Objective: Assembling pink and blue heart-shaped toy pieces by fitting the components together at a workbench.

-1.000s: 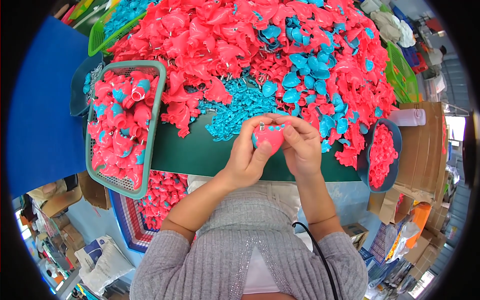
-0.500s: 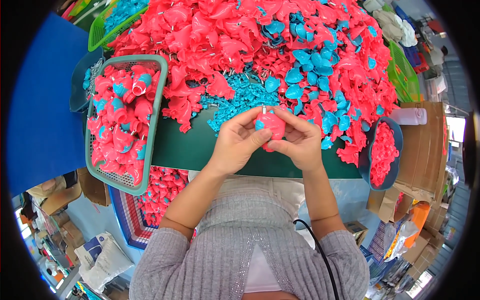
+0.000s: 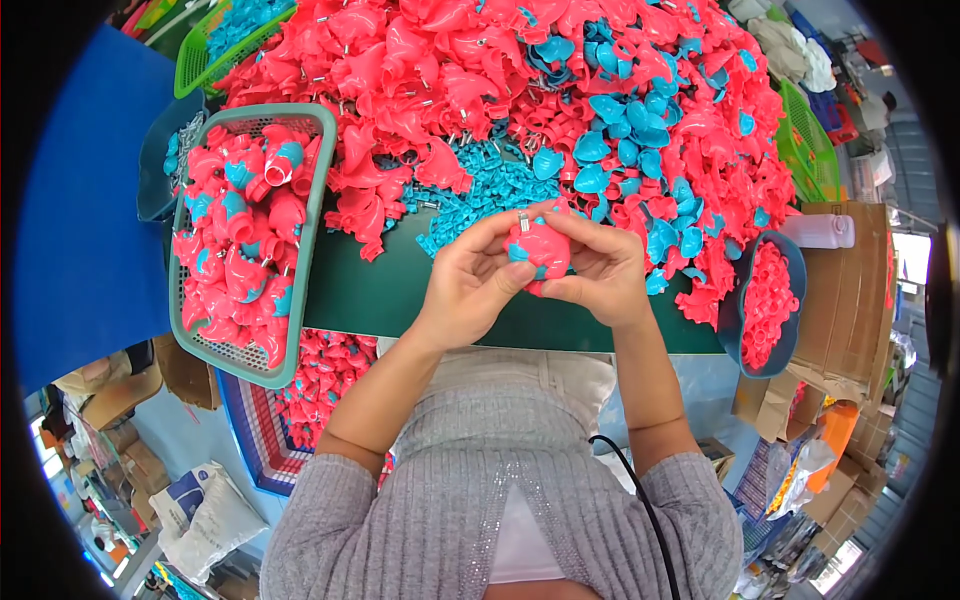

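Note:
A rounded pink and blue plastic toy part [image 3: 543, 248], with a small metal piece at its top, is gripped between my two hands above the table's front edge. My left hand [image 3: 474, 275] pinches its left side, thumb against the lower blue patch. From the right, my right hand [image 3: 604, 268] closes thumb and fingers on the same part. Just beyond lie small blue plastic pieces [image 3: 490, 190] in a loose heap. Behind them a large pile of pink shells [image 3: 430, 65] mixes with blue leaf-shaped pieces [image 3: 635, 125].
At left stands a grey-green basket [image 3: 318, 190] of pink and blue parts on the green table [image 3: 365, 305]. A dark bowl [image 3: 733, 335] of small pink pieces sits at right, near a pale bottle [image 3: 820, 231]. Below left is a blue-rimmed crate [image 3: 237, 430] with more parts.
The toy part has tilted slightly in my hands, its metal piece now leaning left. Both hands keep hold of it in nearly the same place.

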Demonstrator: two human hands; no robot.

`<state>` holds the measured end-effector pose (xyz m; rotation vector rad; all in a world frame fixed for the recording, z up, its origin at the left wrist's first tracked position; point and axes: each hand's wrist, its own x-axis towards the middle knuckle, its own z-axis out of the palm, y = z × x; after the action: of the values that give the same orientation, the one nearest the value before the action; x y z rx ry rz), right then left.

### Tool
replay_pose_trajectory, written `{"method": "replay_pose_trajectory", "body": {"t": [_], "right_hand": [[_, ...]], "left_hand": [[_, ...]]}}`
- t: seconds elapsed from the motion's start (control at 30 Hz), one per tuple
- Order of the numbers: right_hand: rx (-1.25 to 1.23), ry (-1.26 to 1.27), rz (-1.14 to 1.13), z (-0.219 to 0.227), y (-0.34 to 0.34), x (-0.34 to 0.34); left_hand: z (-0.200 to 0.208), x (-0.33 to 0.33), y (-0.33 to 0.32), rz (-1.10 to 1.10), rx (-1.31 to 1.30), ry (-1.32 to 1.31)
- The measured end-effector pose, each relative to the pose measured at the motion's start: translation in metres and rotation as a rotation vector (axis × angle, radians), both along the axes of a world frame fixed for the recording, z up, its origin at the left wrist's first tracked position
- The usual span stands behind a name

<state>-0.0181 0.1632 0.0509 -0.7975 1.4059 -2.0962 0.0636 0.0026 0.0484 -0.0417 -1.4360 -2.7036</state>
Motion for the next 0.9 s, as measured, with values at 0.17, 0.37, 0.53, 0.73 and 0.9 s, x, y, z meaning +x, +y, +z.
{"method": "replay_pose_trajectory", "body": {"t": [0.17, 0.37, 0.53, 0.73, 0.9], "right_hand": [[0.151, 0.206, -0.068, 0.004, -0.007, 0.002], [0.244, 0.353, -0.108, -0.01, -0.011, 0.007], [0.04, -0.072, -0.096, -0.002, -0.021, 0.013], [-0.12, -0.623, -0.191, -0.017, -0.017, 0.011], [-0.081, -0.665, -0.217, -0.025, -0.021, 0.011]], "left_hand": [[0.01, 0.001, 0.013, 0.113, -0.053, 0.105], [0.007, -0.002, 0.018, 0.269, -0.143, -0.027], [-0.005, 0.004, 0.018, 0.279, -0.077, -0.121], [-0.015, 0.004, 0.031, 0.272, -0.06, -0.06], [-0.029, 0.006, 0.023, 0.242, -0.141, -0.15]]}}
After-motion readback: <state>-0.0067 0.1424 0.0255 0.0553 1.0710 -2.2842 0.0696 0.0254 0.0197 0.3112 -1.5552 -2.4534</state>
